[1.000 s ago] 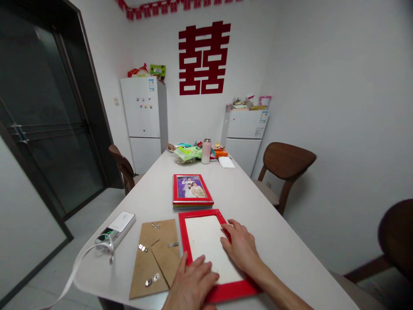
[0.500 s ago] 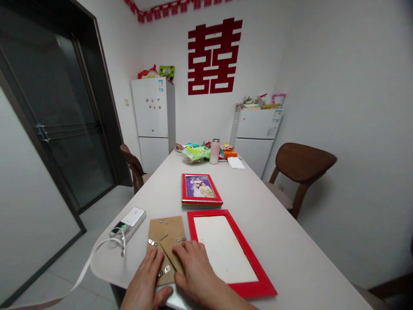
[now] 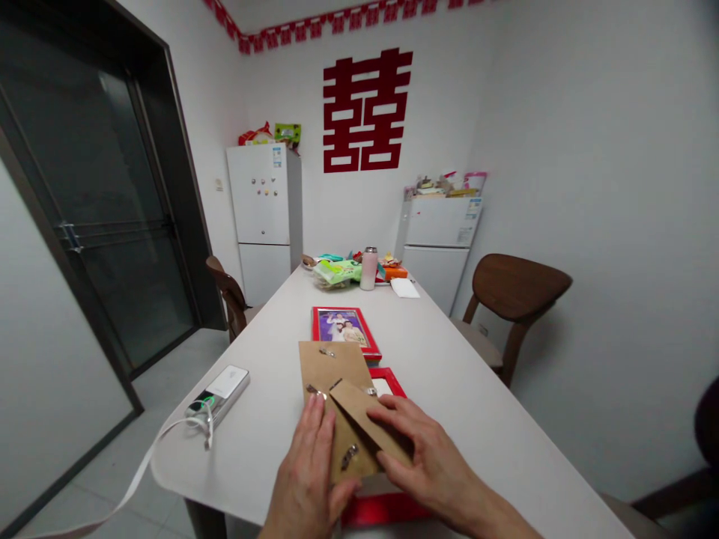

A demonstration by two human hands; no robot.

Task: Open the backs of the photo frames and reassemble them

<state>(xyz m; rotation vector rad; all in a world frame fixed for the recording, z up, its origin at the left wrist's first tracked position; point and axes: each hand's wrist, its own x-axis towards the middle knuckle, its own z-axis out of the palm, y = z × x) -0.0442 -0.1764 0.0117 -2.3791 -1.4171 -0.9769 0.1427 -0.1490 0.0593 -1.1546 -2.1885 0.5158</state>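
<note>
Both of my hands hold a brown cardboard frame backing (image 3: 332, 389) with metal clips and a fold-out stand, lifted above a red picture frame (image 3: 387, 509) that lies flat near the table's front edge. My left hand (image 3: 308, 479) grips the backing's lower left part. My right hand (image 3: 419, 453) lies on its stand flap. Most of the red frame is hidden under the backing and my hands. Beyond it sits a second red frame with a photo (image 3: 344, 331) on top of a small stack.
A white power bank (image 3: 221, 391) with a white strap lies at the left on the white table (image 3: 449, 374). Snack bags and a pink bottle (image 3: 369, 269) crowd the far end. Brown chairs (image 3: 514, 296) stand at both sides, two white fridges behind.
My hands went from the red frame to the cardboard backing at its left, picked it up and brought it over the frame. The camera tilted slightly.
</note>
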